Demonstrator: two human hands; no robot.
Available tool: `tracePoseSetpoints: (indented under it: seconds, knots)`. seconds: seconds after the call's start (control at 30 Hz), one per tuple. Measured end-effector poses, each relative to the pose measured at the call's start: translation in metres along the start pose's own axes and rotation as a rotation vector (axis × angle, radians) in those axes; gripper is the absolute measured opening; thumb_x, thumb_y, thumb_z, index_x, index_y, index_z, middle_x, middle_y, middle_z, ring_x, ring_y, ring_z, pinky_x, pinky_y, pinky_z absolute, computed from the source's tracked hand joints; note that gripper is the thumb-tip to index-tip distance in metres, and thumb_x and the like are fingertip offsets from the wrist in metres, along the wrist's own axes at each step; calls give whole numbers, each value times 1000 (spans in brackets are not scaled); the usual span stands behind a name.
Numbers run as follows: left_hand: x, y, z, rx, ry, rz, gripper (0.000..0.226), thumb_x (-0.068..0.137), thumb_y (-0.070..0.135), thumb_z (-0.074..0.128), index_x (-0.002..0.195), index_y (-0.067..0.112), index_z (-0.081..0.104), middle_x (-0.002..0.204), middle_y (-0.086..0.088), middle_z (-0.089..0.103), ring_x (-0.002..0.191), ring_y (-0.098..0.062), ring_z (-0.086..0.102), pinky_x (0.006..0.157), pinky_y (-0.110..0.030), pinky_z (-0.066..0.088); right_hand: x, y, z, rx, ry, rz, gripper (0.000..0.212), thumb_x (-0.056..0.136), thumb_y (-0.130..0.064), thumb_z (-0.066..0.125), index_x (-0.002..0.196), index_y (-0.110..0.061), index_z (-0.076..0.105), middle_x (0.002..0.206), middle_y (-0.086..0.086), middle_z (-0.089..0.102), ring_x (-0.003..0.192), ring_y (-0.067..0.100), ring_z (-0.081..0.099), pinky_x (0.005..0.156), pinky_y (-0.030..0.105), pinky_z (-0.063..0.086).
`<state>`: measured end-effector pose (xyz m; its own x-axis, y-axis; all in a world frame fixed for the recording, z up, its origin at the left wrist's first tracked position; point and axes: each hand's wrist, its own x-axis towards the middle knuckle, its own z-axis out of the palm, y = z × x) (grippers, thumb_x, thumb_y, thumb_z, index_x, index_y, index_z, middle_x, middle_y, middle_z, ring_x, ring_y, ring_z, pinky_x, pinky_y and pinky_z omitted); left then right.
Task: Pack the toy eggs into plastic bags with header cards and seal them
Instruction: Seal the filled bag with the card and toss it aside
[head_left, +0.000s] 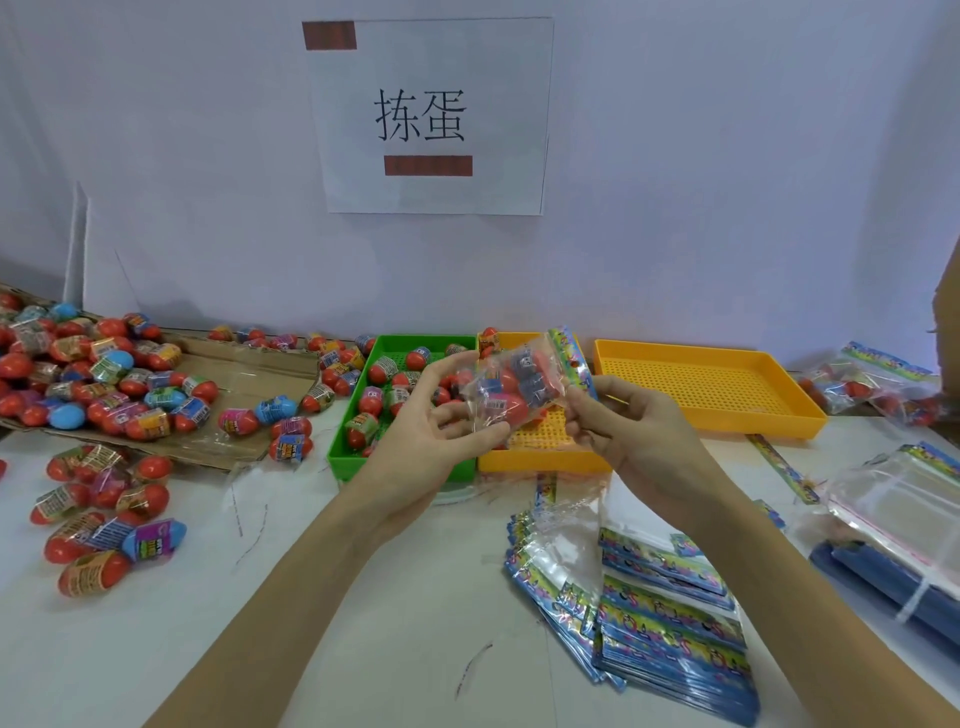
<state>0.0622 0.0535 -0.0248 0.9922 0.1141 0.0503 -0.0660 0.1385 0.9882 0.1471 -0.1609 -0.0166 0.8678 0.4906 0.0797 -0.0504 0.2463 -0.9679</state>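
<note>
Two hands hold a bag of toy eggs in the middle of the frame.

The left hand (434, 415) and right hand (621, 421) both pinch the clear plastic bag (511, 387). It hides part of the near yellow tray (540, 457). How many eggs are inside is hard to tell.

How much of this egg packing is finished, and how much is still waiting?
Done: a few filled bags lie at the far right. In hand: both the left hand and right hand hold a clear bag of eggs by its header card; I cannot tell if it is sealed. Left: many loose eggs on cardboard, more in the green tray, and a stack of empty bags.
</note>
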Motion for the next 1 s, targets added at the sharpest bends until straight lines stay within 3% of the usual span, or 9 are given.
tracePoseSetpoints:
  seconds: [0.13, 0.3, 0.43, 0.53, 0.6, 0.7, 0.8, 0.87, 1.0]
  knots:
    - [1, 0, -7, 29, 11, 27, 84, 73, 7, 89, 142, 40, 53, 126, -23, 67, 110, -28, 73, 95, -37, 60, -1, -4, -5, -147, -20, -38, 27, 81, -27, 80, 100, -9, 74, 81, 12, 71, 68, 20, 63, 63, 24, 54]
    - [4, 0, -11, 136, 14, 110, 102, 65, 13, 93, 151, 34, 43, 104, -4, 66, 91, -18, 70, 87, -28, 59, -1, -14, -14, -390, 21, -162, 28, 81, -32, 79, 94, -9, 75, 78, 12, 75, 63, 19, 64, 57, 24, 52]
    - [5, -2, -6, 254, 103, 289, 97, 72, 6, 91, 150, 31, 40, 93, 11, 69, 86, -15, 70, 82, -25, 59, -2, -9, -10, -400, 84, -187, 34, 82, -33, 76, 107, -10, 74, 84, 10, 77, 71, 24, 73, 57, 26, 52]
    - [3, -5, -4, 448, 141, 515, 92, 79, -9, 82, 152, 26, 39, 103, 12, 65, 88, -18, 70, 82, -25, 57, -2, -6, -6, -379, 144, -29, 54, 82, -46, 74, 121, -9, 68, 89, 9, 77, 69, 26, 73, 50, 26, 50]
    - [1, -7, -1, 654, 121, 651, 95, 80, -13, 77, 153, 31, 36, 107, 16, 61, 94, -14, 67, 84, -22, 56, -2, -7, -2, -310, 42, 158, 69, 86, -62, 64, 123, -4, 67, 96, 14, 78, 67, 24, 72, 48, 26, 50]
    - [-1, -9, 3, 974, 37, 810, 100, 83, -16, 72, 158, 33, 29, 116, 16, 54, 100, -5, 60, 95, -20, 51, -5, -13, 4, 26, -205, 365, 83, 88, -76, 51, 134, -7, 60, 121, 22, 73, 97, 37, 76, 71, 36, 64]
    - [-1, -11, 3, 1176, 16, 1006, 89, 83, -20, 68, 157, 19, 36, 126, 0, 56, 110, -15, 59, 102, -24, 50, -6, -10, 4, 68, -267, 272, 56, 96, -42, 68, 140, -8, 57, 125, 22, 71, 112, 43, 70, 85, 40, 62]
    - [0, -10, 3, 1132, 57, 1009, 77, 87, -18, 67, 152, 14, 43, 120, -2, 55, 100, -15, 60, 93, -27, 54, -5, -4, 5, 61, -194, 198, 46, 95, -20, 71, 138, -8, 58, 123, 21, 72, 111, 40, 71, 81, 35, 62]
    - [1, -4, 0, 976, 224, 839, 59, 90, -11, 69, 142, 13, 56, 109, 1, 58, 92, -11, 58, 85, -23, 53, -3, -7, 1, -25, -59, 95, 47, 90, -21, 72, 135, -15, 63, 114, 13, 76, 97, 26, 74, 74, 29, 59]
